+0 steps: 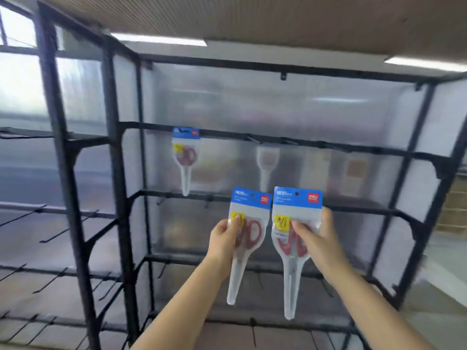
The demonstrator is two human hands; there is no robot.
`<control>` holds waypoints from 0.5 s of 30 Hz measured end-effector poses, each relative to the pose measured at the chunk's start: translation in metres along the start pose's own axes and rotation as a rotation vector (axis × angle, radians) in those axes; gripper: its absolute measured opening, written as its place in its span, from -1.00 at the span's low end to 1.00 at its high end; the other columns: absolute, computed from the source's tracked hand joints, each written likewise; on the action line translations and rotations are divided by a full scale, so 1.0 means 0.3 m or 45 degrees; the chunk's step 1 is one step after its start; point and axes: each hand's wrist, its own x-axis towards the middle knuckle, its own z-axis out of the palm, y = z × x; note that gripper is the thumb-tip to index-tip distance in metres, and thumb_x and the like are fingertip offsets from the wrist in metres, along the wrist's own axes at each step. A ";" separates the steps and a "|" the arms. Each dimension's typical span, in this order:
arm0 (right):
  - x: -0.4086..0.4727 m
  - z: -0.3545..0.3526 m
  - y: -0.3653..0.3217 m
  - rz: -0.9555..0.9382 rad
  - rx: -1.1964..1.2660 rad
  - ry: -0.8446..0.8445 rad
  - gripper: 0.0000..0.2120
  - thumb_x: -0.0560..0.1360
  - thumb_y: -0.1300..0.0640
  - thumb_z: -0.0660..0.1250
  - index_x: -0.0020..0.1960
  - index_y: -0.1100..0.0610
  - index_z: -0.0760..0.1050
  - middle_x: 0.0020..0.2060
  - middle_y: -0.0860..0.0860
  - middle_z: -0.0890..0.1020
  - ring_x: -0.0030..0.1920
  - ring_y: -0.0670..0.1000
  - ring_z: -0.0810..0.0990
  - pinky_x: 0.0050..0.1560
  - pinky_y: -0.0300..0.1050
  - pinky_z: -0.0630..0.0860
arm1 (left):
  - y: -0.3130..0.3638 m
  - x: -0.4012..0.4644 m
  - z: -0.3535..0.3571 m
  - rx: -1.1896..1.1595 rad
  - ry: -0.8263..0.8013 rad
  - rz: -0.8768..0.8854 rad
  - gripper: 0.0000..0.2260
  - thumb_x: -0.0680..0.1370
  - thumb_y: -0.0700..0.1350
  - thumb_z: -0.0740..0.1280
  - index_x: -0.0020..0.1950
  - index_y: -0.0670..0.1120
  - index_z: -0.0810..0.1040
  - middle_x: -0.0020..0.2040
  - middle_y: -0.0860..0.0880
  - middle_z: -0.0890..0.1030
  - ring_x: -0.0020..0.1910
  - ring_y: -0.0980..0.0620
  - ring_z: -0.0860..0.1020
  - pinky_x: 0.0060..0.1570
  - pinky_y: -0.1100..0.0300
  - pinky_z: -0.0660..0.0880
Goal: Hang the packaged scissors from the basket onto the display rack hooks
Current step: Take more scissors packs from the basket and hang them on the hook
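A black metal rack (118, 173) fills most of the view, its frame backed by cloudy translucent panels (316, 109). Horizontal bars cross it at several heights, and thin black hooks (252, 139) stick out from them toward the viewer; more hooks line the side section on the left. The view is blurred, so small details on the rack are hard to read.

One pack (185, 157) of red-handled scissors already hangs from the upper bar, left of centre, blade tip pointing down. To its right a pale scissor-shaped outline shows faintly through the panel, behind the rack.

Two bare forearms reach up from the bottom edge. The left hand (225, 242) grips the left pack (246, 236) by its left edge, thumb pressed on the yellow sticker at the front and fingers curled behind. The right hand (318, 238) grips the right pack (294, 238) from its right side, thumb laid across the red handles and fingers wrapped behind. Both packs are held upright in front of the middle of the rack, blue header cards up and blade tips down, just beside each other with the upper corners nearly touching. Each header has a small hang hole near its top. Neither held pack is on a hook; they sit lower than the hanging pack and to its right.
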 end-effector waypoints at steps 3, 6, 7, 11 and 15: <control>0.060 0.152 -0.038 -0.003 0.037 -0.077 -0.68 0.52 0.34 0.29 0.16 0.09 0.27 -0.07 -0.14 0.52 -0.20 -0.40 0.52 -0.22 -0.54 0.42 | 0.105 0.061 -0.142 -0.046 0.094 0.061 -0.82 0.57 -0.09 0.31 -0.20 -0.14 0.48 -0.25 -0.12 0.57 -0.26 -0.04 0.53 -0.14 0.07 0.52; 0.108 0.309 -0.077 -0.026 0.053 -0.153 -0.69 0.52 0.30 0.30 0.17 0.08 0.27 -0.06 -0.12 0.53 -0.17 -0.34 0.53 -0.26 -0.52 0.44 | 0.192 0.129 -0.287 -0.037 0.146 0.126 -0.84 0.54 -0.11 0.34 -0.20 -0.14 0.48 -0.21 -0.15 0.58 -0.20 -0.09 0.54 -0.02 -0.04 0.53; 0.124 0.362 -0.086 -0.038 0.061 -0.171 -0.70 0.52 0.31 0.29 0.15 0.08 0.28 -0.06 -0.12 0.54 -0.16 -0.30 0.54 -0.27 -0.50 0.45 | 0.216 0.151 -0.331 -0.023 0.155 0.140 -0.84 0.54 -0.10 0.34 -0.19 -0.14 0.49 -0.19 -0.15 0.60 -0.16 -0.11 0.56 0.04 -0.09 0.52; 0.180 0.559 -0.110 -0.083 0.083 -0.231 -0.73 0.53 0.30 0.28 0.12 0.07 0.27 -0.09 -0.12 0.54 -0.18 -0.27 0.53 -0.29 -0.48 0.46 | 0.300 0.223 -0.466 -0.067 0.175 0.192 -0.86 0.54 -0.08 0.34 -0.15 -0.13 0.50 -0.18 -0.12 0.62 -0.15 -0.10 0.59 0.05 -0.06 0.53; 0.234 0.712 -0.108 -0.114 0.119 -0.251 -0.71 0.53 0.28 0.28 0.15 0.07 0.25 -0.04 -0.13 0.52 -0.09 -0.26 0.52 -0.24 -0.50 0.46 | 0.366 0.310 -0.588 0.001 0.165 0.252 -0.82 0.52 -0.03 0.36 -0.09 -0.14 0.51 -0.10 -0.17 0.63 -0.05 -0.15 0.61 0.09 -0.10 0.54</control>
